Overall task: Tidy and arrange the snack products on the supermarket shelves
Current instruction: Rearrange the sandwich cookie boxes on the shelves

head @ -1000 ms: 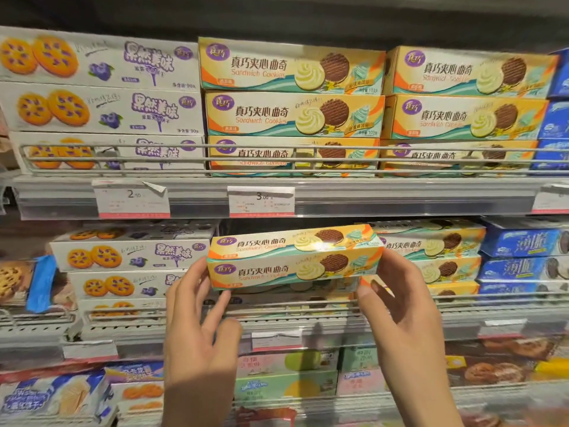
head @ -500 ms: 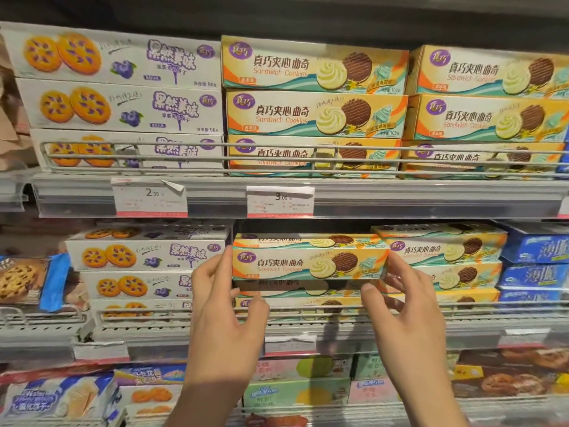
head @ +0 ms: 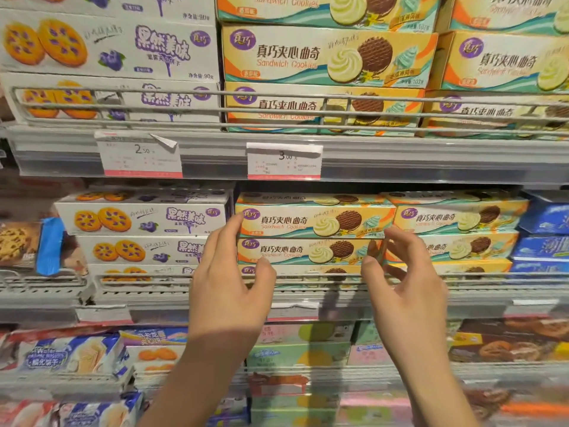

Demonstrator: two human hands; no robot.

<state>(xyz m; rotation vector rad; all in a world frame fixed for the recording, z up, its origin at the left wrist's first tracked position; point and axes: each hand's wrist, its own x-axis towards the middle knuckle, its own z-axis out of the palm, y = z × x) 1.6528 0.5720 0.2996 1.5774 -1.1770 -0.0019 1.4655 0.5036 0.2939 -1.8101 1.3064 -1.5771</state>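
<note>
A yellow sandwich-cookie box (head: 295,221) lies flat on top of a stack of the same boxes (head: 286,251) on the middle shelf, front face outward. My left hand (head: 228,291) reaches up at the stack's left end. Its straight fingers touch the top box's left edge, and the thumb lies in front of a lower box. My right hand (head: 406,291) is at the stack's right end. Its fingers are loosely bent by the top box's lower right corner, with the thumb before the second box. Neither hand wraps a box.
White blueberry-biscuit boxes (head: 144,218) are stacked to the left, another sandwich-cookie stack (head: 455,220) and blue boxes (head: 545,217) to the right. A wire rail (head: 154,283) runs along the shelf front. The upper shelf edge (head: 400,161) with its price tags (head: 283,161) hangs close above.
The box that both hands held by its ends in front of the shelf has gone back onto the stack and lies level. Both hands have loosened. The camera has moved closer.
</note>
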